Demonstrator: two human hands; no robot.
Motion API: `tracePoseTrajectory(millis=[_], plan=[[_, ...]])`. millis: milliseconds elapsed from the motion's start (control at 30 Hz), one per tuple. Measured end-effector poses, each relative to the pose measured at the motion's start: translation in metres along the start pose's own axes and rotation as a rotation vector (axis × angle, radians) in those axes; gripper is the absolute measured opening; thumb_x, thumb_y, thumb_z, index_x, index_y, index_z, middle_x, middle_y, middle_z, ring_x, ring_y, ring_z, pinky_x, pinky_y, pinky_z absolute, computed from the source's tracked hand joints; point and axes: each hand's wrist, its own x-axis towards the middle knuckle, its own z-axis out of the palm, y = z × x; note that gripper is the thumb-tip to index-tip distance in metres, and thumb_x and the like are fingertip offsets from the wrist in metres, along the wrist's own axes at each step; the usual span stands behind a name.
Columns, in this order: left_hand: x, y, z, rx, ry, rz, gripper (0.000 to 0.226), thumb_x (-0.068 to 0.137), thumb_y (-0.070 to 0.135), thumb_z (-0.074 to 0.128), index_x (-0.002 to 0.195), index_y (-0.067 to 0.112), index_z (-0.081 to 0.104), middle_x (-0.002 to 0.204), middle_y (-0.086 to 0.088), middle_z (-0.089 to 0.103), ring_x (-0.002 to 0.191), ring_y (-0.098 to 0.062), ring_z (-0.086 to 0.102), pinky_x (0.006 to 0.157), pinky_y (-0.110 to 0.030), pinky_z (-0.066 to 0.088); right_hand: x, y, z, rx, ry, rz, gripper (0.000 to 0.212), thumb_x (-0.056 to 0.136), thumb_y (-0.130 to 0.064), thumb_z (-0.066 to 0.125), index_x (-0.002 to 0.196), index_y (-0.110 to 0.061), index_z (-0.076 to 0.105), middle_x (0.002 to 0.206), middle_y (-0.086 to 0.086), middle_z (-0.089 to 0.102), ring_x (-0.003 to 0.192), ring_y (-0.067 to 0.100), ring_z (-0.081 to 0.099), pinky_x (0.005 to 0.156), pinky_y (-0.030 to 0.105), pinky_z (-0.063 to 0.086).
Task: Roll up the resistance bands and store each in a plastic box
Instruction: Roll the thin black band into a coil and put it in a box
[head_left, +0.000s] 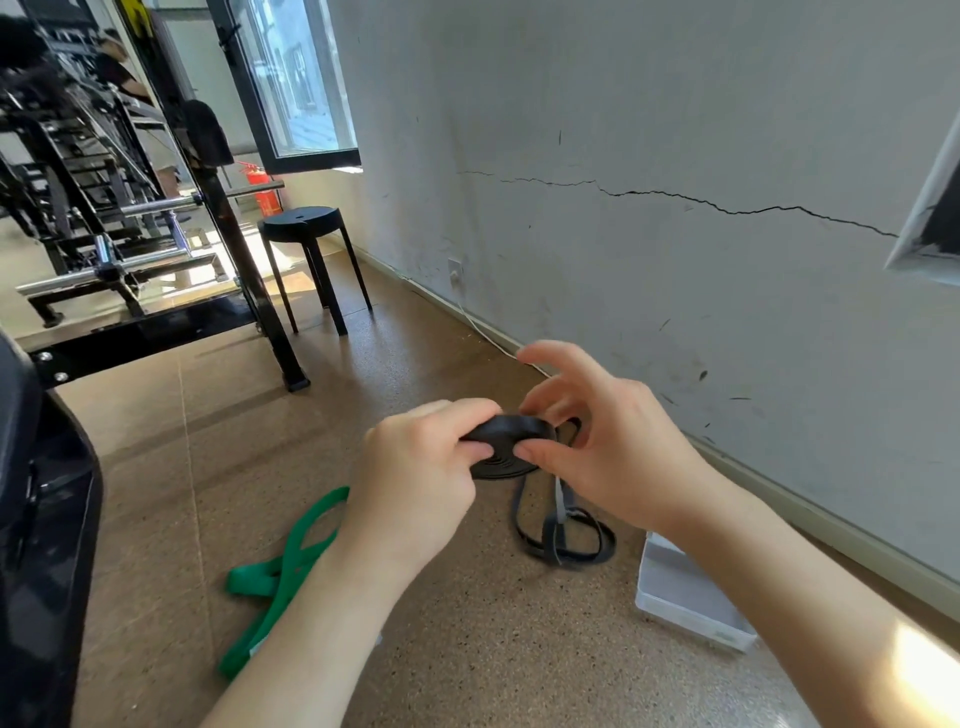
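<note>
Two bare forearms reach in from the bottom edge, and both hands meet over the floor (467, 649). The left hand (415, 483) has its fingers (467, 410) curled over the top of a flat coil of black band (506, 436), with the thumb tucked under the coil's left side, so it grips the roll firmly. The right hand (618, 457) pinches the coil's right side between the thumb in front and a bent finger on top; its forefinger is lifted clear and half curled above the roll.

Beyond the right fingers a pale wall (675, 156) fills most of the view, with a long crack (727, 208) running across it. The speckled brown floor spreads under both hands. Far past the left fingers stands a black gym frame (104, 208) with chrome bars, and nearer to them a black stool (306, 218), with a red fire extinguisher (265, 195) behind it, under a window (291, 78).

Below the right wrist, close to the wall, a clear plastic box (680, 592) sits on the floor, partly hidden by the forearm. Below the left hand a green band (291, 561) lies unrolled in loose loops on the floor, its near end hidden by the left forearm. The unrolled tail of the black band hangs from the coil and lies in loops on the floor just under the right fingers.
</note>
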Motion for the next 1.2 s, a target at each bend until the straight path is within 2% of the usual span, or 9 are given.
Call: tracePoseTrajectory(millis=[100,233,400,500,667,900,1067,1133,1200], plan=[[0.001,-0.001,-0.007,-0.171,0.069,-0.172,0.048,0.076,0.003,0.072,0.105,0.04,0.061,0.081,0.022,0.069,0.082,-0.005,0.064,0.076,-0.023,0.052,0.002,0.005,-0.005,0.106,-0.004,0.088,0.042,0.078,-0.021,0.08,0.107,-0.037,0.054,0.094,-0.017,0.069,0.089,-0.007,0.065,0.072,0.007,0.046],[0.002,0.001,-0.011,-0.289,0.076,-0.309,0.047,0.076,0.0,0.074,0.079,0.046,0.07,0.081,0.029,0.069,0.08,0.005,0.066,0.074,-0.009,0.05,0.003,0.004,-0.004,0.157,0.021,0.113,0.033,0.078,-0.02,0.08,0.088,-0.044,0.059,0.085,-0.025,0.065,0.084,-0.008,0.064,0.07,0.004,0.045],[0.004,0.0,-0.009,-0.498,0.077,-0.445,0.05,0.078,-0.004,0.071,0.081,0.046,0.067,0.081,0.023,0.072,0.079,-0.002,0.07,0.077,-0.032,0.059,0.004,0.001,0.004,0.012,0.172,0.002,0.017,0.082,-0.016,0.077,0.095,-0.024,0.071,0.079,-0.02,0.059,0.073,0.003,0.057,0.071,0.02,0.047],[0.005,0.002,-0.009,-0.613,0.052,-0.488,0.048,0.081,-0.01,0.066,0.084,0.038,0.068,0.076,0.017,0.073,0.076,-0.007,0.071,0.065,-0.029,0.061,0.004,-0.002,0.005,-0.07,0.274,-0.083,0.017,0.081,-0.014,0.073,0.097,-0.016,0.072,0.082,-0.008,0.062,0.073,0.01,0.056,0.068,0.03,0.05],[0.006,-0.001,-0.009,-0.685,0.036,-0.578,0.045,0.082,-0.01,0.064,0.086,0.035,0.068,0.079,0.01,0.075,0.078,-0.017,0.073,0.063,-0.041,0.061,0.005,-0.007,0.001,-0.003,0.212,-0.034,0.017,0.084,-0.01,0.071,0.1,-0.016,0.074,0.082,-0.011,0.059,0.073,0.006,0.051,0.067,0.009,0.039],[0.007,0.003,-0.009,-0.768,0.049,-0.612,0.042,0.082,-0.011,0.064,0.09,0.03,0.068,0.083,0.004,0.075,0.079,-0.021,0.073,0.06,-0.037,0.061,0.005,-0.003,-0.006,0.124,0.138,0.06,0.019,0.088,-0.017,0.069,0.105,-0.024,0.075,0.096,-0.013,0.067,0.086,0.0,0.062,0.074,0.013,0.046],[0.004,0.004,-0.006,-0.889,-0.011,-0.633,0.032,0.085,-0.01,0.06,0.097,0.019,0.067,0.094,-0.007,0.073,0.087,-0.028,0.072,0.06,-0.044,0.06,0.004,-0.003,-0.009,0.203,0.117,0.096,0.028,0.084,-0.023,0.075,0.112,-0.026,0.073,0.1,-0.016,0.073,0.094,-0.004,0.066,0.085,0.021,0.054],[0.003,0.002,-0.002,-0.894,-0.101,-0.623,0.03,0.087,-0.007,0.059,0.097,0.02,0.066,0.093,-0.002,0.073,0.092,-0.028,0.071,0.067,-0.046,0.06,0.004,-0.004,-0.01,0.128,0.152,0.093,0.024,0.083,-0.017,0.076,0.105,-0.026,0.076,0.09,-0.018,0.073,0.086,-0.004,0.065,0.08,0.02,0.053],[-0.001,0.002,0.0,-0.677,-0.139,-0.473,0.03,0.088,-0.001,0.061,0.102,0.025,0.062,0.096,0.007,0.072,0.098,-0.013,0.068,0.081,-0.031,0.057,0.003,-0.008,-0.01,0.005,0.173,0.066,0.022,0.081,-0.014,0.076,0.101,-0.023,0.077,0.084,-0.014,0.072,0.08,0.002,0.062,0.075,0.022,0.052]])
